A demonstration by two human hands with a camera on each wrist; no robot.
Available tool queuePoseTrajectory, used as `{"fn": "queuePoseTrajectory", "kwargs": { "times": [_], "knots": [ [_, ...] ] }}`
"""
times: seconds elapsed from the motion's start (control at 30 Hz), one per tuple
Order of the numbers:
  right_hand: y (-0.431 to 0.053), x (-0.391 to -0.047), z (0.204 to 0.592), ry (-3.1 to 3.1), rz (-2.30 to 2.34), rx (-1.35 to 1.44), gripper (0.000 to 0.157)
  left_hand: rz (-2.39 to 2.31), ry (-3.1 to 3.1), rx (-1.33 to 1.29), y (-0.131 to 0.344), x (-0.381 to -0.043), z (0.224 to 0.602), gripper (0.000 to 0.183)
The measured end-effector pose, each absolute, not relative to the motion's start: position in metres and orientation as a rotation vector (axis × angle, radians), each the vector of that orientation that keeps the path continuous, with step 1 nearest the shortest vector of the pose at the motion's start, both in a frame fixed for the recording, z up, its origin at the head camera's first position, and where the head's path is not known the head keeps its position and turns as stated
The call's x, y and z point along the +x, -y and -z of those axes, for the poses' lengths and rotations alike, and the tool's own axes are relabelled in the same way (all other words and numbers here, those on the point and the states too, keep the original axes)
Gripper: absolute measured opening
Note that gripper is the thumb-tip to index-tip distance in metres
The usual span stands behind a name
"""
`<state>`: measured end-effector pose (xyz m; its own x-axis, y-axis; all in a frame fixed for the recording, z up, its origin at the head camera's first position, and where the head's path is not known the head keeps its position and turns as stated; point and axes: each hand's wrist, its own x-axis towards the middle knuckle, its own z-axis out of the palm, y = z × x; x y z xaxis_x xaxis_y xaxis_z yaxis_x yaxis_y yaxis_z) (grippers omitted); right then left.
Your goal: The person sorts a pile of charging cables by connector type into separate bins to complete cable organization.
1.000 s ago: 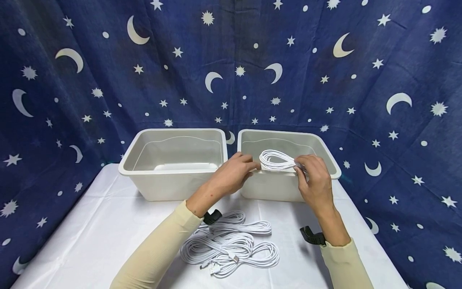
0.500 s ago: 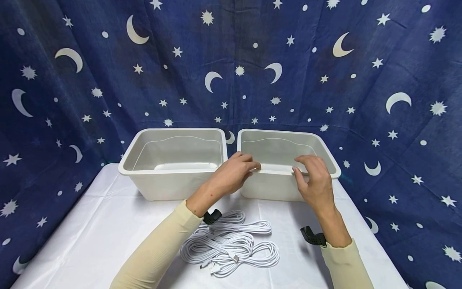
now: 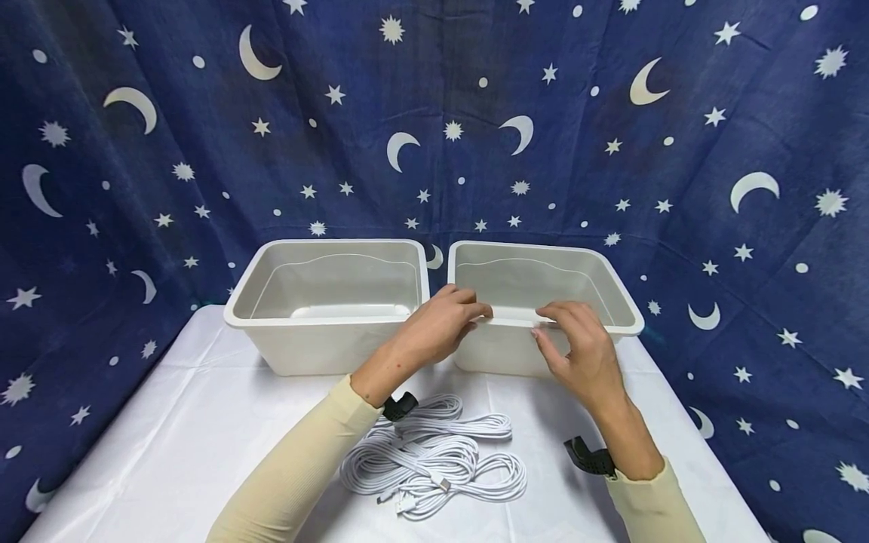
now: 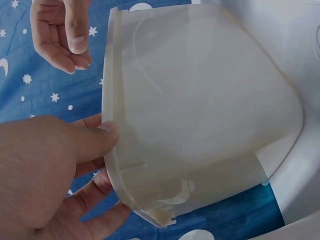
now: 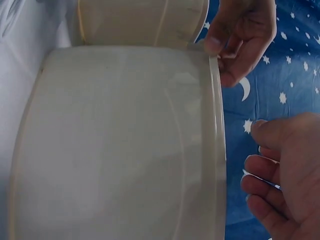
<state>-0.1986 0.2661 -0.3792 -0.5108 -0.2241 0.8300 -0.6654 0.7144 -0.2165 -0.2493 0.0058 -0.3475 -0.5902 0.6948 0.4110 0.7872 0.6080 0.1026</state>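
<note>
My left hand (image 3: 437, 328) pinches the front rim of the right grey-white plastic bin (image 3: 498, 351) near its left corner. In the left wrist view the thumb (image 4: 102, 139) presses the rim's outer side, with the other fingers behind the wall. Over the same rim, further right, my right hand (image 3: 580, 354) hovers with thumb and fingers spread apart and nothing between them. The right wrist view shows that hand (image 5: 292, 175) beside the bin's wall, apart from it. A pile of coiled white USB cables (image 3: 441, 452) lies on the table in front. The front wall hides part of the bin's floor.
To the left stands a second bin (image 3: 326, 351) of the same kind, close beside the right one. Both rest on a white-covered table (image 3: 170, 452). A blue curtain (image 3: 434, 90) with moons and stars hangs behind and at both sides.
My right hand let go of a coiled white cable above the right bin, and the coil has dropped from sight. That hand then shifted slightly left and down. My left hand stays on the rim.
</note>
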Motion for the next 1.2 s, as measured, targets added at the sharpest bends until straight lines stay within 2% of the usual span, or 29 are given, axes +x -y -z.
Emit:
{"fn": "queuePoseTrajectory", "kwargs": {
  "times": [0.23, 0.83, 1.2],
  "knots": [
    [-0.258, -0.193, 0.38, 2.097, -0.673, 0.729, 0.032, 0.383, 2.506, -1.203, -0.005, -0.249, 0.347, 0.027],
    [-0.238, -0.192, 0.389, 2.06, -0.584, 0.914, 0.02, 0.394, 2.516, -1.199, -0.005, -0.25, 0.347, 0.027],
    [-0.224, -0.185, 0.399, 2.082, -0.529, 0.997, 0.025, 0.397, 2.504, -1.205, -0.004, -0.249, 0.347, 0.027]
  ]
}}
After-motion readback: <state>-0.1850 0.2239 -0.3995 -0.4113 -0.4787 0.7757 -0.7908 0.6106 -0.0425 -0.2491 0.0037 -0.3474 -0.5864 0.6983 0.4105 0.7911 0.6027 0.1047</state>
